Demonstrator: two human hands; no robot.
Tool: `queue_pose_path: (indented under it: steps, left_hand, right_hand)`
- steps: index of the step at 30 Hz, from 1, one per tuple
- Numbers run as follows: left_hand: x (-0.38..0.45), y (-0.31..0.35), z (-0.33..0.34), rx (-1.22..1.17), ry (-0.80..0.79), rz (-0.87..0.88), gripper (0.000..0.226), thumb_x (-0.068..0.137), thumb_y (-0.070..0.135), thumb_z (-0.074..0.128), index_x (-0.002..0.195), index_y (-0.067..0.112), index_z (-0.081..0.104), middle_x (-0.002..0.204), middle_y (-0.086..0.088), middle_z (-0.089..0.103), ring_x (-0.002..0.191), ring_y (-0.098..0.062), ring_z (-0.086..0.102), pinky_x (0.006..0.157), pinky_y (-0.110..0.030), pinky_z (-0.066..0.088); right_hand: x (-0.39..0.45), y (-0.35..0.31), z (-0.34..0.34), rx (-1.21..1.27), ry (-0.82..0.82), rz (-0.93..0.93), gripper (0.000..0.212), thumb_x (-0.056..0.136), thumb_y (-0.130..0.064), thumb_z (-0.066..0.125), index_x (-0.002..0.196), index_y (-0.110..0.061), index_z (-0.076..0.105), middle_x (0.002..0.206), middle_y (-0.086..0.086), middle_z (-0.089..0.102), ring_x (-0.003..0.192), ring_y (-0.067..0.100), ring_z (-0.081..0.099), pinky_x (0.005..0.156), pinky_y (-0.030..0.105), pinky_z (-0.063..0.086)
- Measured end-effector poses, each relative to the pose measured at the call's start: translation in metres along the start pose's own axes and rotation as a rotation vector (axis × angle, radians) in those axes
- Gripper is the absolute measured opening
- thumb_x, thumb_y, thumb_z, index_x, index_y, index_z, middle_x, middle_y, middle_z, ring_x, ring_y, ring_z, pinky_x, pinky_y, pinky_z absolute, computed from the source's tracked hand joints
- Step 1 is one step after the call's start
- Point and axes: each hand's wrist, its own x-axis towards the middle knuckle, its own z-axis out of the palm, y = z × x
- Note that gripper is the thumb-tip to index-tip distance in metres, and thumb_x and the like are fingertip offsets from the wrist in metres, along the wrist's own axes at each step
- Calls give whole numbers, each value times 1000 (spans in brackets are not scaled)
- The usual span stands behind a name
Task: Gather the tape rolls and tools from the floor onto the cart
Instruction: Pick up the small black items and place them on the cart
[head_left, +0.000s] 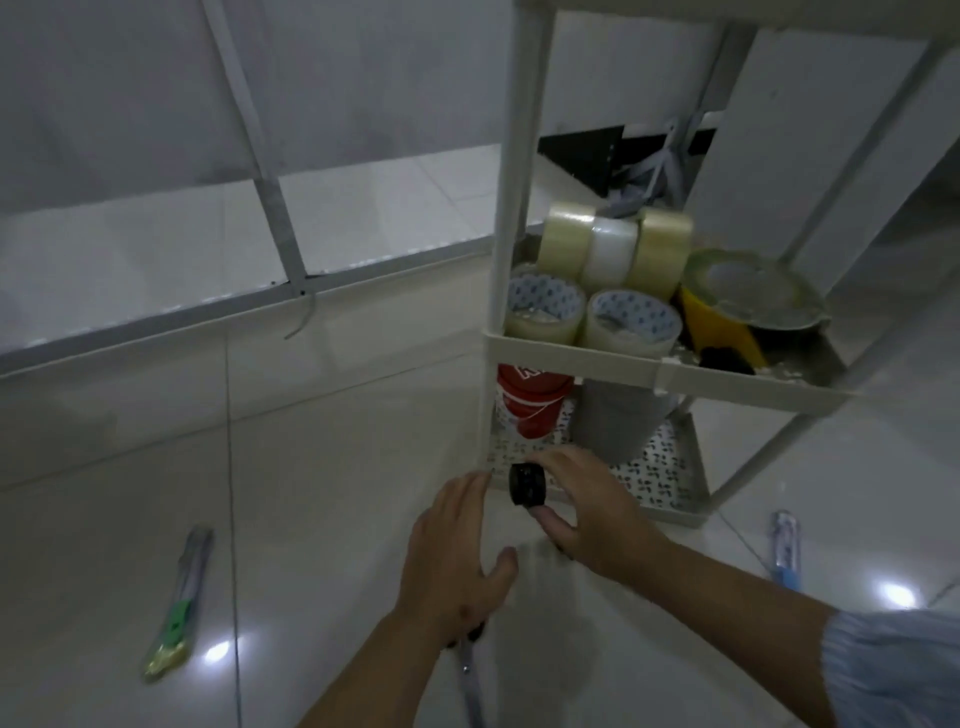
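My right hand (587, 514) pinches a small black tape roll (527, 484) between thumb and fingers, right at the front edge of the white cart's (571, 358) bottom shelf (675, 467). My left hand (457, 561) hovers palm down beside it, fingers spread and holding nothing. Under its wrist a pair of scissors (470, 675) lies on the floor, with the black handle partly hidden. A green-handled cutter (179, 603) rests on the tiles to the left and a blue cutter (784, 551) to the right. Several clear and white tape rolls (613, 249) stand on the middle shelf.
A yellow tape dispenser (722, 322) and a grey-green roll (748, 291) share the middle shelf. A red bucket (530, 405) and a grey container (618, 421) fill the back of the bottom shelf. A metal frame rail (208, 312) runs along the floor at the left.
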Motion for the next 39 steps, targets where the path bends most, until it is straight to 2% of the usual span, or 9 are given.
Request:
queue_pose_path:
  steps: [5, 7, 11, 16, 20, 24, 30, 34, 39]
  left_hand:
    - [23, 48, -3, -20, 77, 198, 75, 77, 47, 37, 142, 13, 24, 148, -2, 29, 137, -15, 25, 115, -28, 20]
    - [33, 68, -4, -11, 113, 279, 73, 78, 44, 39, 142, 11, 25, 148, -7, 32, 137, -17, 24, 114, -31, 21]
    - [60, 110, -6, 77, 107, 426, 72, 79, 46, 37, 141, 8, 28, 149, -10, 31, 140, -23, 23, 116, -37, 22]
    - [86, 163, 1, 182, 62, 557, 73, 81, 35, 45, 143, 7, 20, 152, -11, 23, 143, -25, 13, 117, -34, 9]
    - [100, 179, 15, 310, 76, 499, 71, 87, 36, 46, 144, 9, 15, 154, -8, 18, 145, -24, 2, 118, -48, 6]
    - [104, 181, 24, 346, 61, 476, 69, 87, 37, 44, 143, 6, 18, 154, -10, 19, 145, -26, 0, 118, -48, 3]
    - [102, 176, 27, 281, 144, 532, 73, 80, 44, 30, 140, 3, 29, 150, -15, 29, 144, -31, 8, 118, -49, 7]
    - [91, 167, 33, 125, 222, 571, 64, 80, 35, 37, 135, 2, 37, 144, -17, 38, 141, -30, 14, 114, -41, 14]
    - [67, 134, 45, -45, 249, 503, 53, 83, 23, 43, 133, 8, 39, 143, -11, 38, 140, -20, 14, 115, -25, 12]
  right_hand:
    - [-14, 2, -54, 2, 195, 2, 42, 79, -27, 52, 117, -10, 54, 107, 12, 57, 101, 6, 46, 92, -2, 27]
    - [-18, 4, -77, -3, 305, 16, 43, 77, -27, 53, 116, -9, 55, 106, 12, 58, 99, 3, 45, 91, 0, 31]
    - [-30, 18, -117, -14, 507, 71, 43, 76, -4, 66, 118, -7, 55, 110, 14, 55, 96, 17, 55, 84, 25, 50]
    - [-39, 41, -141, -155, 658, 191, 47, 76, 4, 66, 121, 1, 52, 109, 23, 56, 89, 18, 53, 80, 16, 43]
    - [-35, 50, -146, -216, 673, 249, 43, 82, 4, 58, 124, 4, 49, 114, 25, 55, 90, 35, 60, 76, 21, 44]
    - [-31, 61, -148, -205, 635, 314, 44, 86, 0, 52, 130, 1, 43, 125, 21, 51, 100, 37, 58, 80, 40, 50]
    - [-33, 69, -144, -180, 590, 308, 47, 86, -4, 53, 132, 0, 40, 131, 20, 49, 106, 36, 57, 83, 42, 52]
    - [-41, 63, -136, -271, 595, 189, 39, 83, -18, 48, 120, -4, 52, 115, 15, 61, 67, 15, 59, 50, 21, 48]
    - [-60, 58, -93, -229, 442, 128, 33, 79, -25, 50, 107, -10, 56, 95, 9, 66, 64, 11, 53, 49, 12, 33]
